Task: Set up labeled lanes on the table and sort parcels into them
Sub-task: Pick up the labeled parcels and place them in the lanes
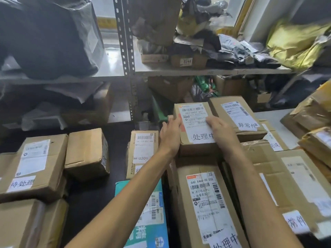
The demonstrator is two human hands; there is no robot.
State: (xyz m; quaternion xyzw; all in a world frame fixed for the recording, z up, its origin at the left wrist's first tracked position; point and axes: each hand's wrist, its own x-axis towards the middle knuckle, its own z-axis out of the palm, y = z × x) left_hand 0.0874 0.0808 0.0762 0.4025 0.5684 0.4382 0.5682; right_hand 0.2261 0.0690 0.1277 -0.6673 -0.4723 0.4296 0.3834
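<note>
L hand (170,136): grips box (197,149) at 9 o'clock edge, hiding that side.
R hand (222,133): on top, 3 o'clock; covers label (195,126) edge; grip unclear.

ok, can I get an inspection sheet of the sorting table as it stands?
Surface: dark table, mostly covered by cartons in rows.
Job's things: held box tagged 处理中, at the far end of the middle row, beyond a long box with the same tag; 异常件 box to its right; 待处理 box far left.
Clutter: teal box on the near side, between rows.
Hands: left hand grips the held box's left edge; right hand lies on its top.
Cables: nothing seen.
Surroundings: metal shelving behind the table, loaded with bags and cartons.
</note>
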